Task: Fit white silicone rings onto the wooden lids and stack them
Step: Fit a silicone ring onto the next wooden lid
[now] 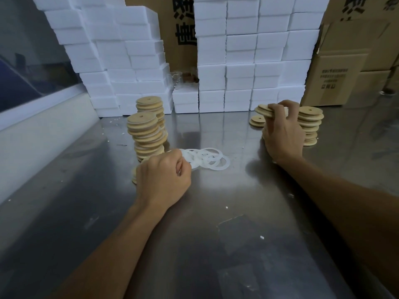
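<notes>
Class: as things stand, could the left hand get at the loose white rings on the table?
Probably yes: the left hand lies right beside the white rings, and nothing stands between them on the table.

table: glossy scuffed metal | lids: matt wood | rings: translucent white silicone

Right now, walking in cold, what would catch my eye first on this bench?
Probably the leaning stacks of wooden lids left of centre on the steel table, backed by a wall of white foam blocks. Next, the right hand gripping a lid from the right-hand stack, and the left hand at the loose silicone rings.
</notes>
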`<action>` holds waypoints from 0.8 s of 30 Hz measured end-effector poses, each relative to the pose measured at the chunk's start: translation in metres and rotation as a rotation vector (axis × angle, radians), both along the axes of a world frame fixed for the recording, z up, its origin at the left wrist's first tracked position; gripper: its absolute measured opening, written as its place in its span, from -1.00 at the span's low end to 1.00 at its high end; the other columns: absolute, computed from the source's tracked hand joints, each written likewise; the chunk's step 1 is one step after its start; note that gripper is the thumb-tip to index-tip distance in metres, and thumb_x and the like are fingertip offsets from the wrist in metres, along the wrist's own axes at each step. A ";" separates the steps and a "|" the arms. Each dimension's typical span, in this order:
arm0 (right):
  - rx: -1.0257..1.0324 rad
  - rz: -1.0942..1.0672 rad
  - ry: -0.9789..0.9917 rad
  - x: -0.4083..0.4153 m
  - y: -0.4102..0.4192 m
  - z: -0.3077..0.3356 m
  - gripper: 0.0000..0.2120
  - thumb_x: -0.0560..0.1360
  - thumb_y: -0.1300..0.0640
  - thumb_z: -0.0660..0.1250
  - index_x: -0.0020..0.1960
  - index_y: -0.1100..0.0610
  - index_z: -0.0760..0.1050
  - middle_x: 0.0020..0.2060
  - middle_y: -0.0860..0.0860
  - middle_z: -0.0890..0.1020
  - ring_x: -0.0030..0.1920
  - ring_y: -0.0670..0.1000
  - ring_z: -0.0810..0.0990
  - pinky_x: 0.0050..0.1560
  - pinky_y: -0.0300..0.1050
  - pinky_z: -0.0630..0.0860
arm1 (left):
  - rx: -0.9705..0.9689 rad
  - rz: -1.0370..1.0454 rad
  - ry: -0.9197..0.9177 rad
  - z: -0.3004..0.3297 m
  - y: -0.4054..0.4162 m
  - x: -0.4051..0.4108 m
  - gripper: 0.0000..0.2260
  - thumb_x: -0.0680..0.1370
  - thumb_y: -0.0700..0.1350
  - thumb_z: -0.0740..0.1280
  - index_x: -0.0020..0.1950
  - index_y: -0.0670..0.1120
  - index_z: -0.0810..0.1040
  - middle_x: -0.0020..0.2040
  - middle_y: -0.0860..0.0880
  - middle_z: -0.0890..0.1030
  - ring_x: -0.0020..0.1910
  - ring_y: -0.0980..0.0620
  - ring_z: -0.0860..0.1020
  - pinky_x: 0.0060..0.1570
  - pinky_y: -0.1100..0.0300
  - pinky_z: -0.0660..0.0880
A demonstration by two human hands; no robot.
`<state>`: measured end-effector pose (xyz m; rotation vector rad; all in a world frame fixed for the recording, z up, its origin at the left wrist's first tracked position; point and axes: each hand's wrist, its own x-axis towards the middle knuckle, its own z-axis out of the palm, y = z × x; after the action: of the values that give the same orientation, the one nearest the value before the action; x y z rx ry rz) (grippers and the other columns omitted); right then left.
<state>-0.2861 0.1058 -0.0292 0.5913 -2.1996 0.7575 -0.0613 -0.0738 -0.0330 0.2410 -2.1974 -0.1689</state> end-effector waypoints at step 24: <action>0.013 0.508 0.007 0.108 -0.015 -0.006 -0.67 0.50 0.17 0.37 0.27 0.06 0.53 -0.02 0.02 0.61 -0.26 -0.03 0.61 -0.26 0.00 0.57 | -0.119 0.038 -0.543 -0.002 0.022 -0.024 -0.79 0.65 -0.03 0.17 0.16 0.14 0.57 0.02 -0.01 0.54 -0.02 -0.13 0.55 -0.23 0.06 0.34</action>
<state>-0.1777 0.0911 -0.0352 1.1815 -2.0662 0.9912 -0.0850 -0.0515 -0.0351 0.2867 -2.7273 0.0592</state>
